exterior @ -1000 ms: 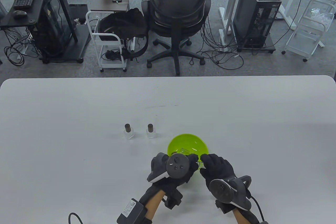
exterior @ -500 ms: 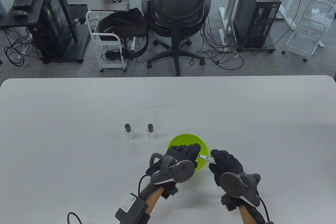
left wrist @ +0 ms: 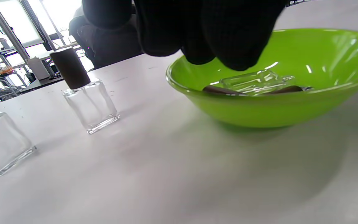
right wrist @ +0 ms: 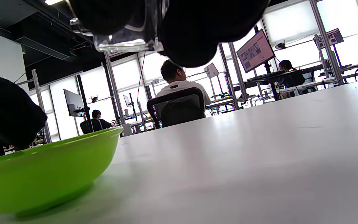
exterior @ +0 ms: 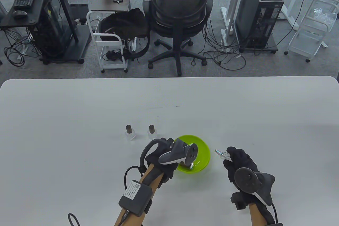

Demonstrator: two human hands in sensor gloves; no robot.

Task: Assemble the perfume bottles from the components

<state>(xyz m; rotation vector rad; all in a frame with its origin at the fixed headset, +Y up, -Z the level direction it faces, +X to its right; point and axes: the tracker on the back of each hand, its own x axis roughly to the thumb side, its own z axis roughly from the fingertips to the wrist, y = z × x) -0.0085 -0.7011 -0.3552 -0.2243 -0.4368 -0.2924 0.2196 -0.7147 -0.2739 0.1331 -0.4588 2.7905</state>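
My right hand (exterior: 230,156) pinches a small clear glass bottle (exterior: 220,153) with a silver neck, held in the air just right of the green bowl (exterior: 205,151). In the right wrist view the bottle (right wrist: 129,34) sits between the gloved fingers at the top. My left hand (exterior: 173,148) hangs over the bowl's left side. Its fingertips (left wrist: 228,46) droop above the rim with nothing seen in them. Inside the bowl (left wrist: 259,109) lie another clear bottle (left wrist: 253,81) and brown caps. Two capped bottles (exterior: 129,132) (exterior: 151,132) stand to the bowl's upper left.
The white table (exterior: 79,109) stretches wide around the work spot. An office chair (exterior: 180,16) and carts stand beyond the far edge. A cable and a sensor box (exterior: 135,198) are strapped along my left forearm.
Both hands held the bottle together at the bowl's near rim. The left hand let go and moved up-left over the bowl. The right hand carried the bottle off to the right.
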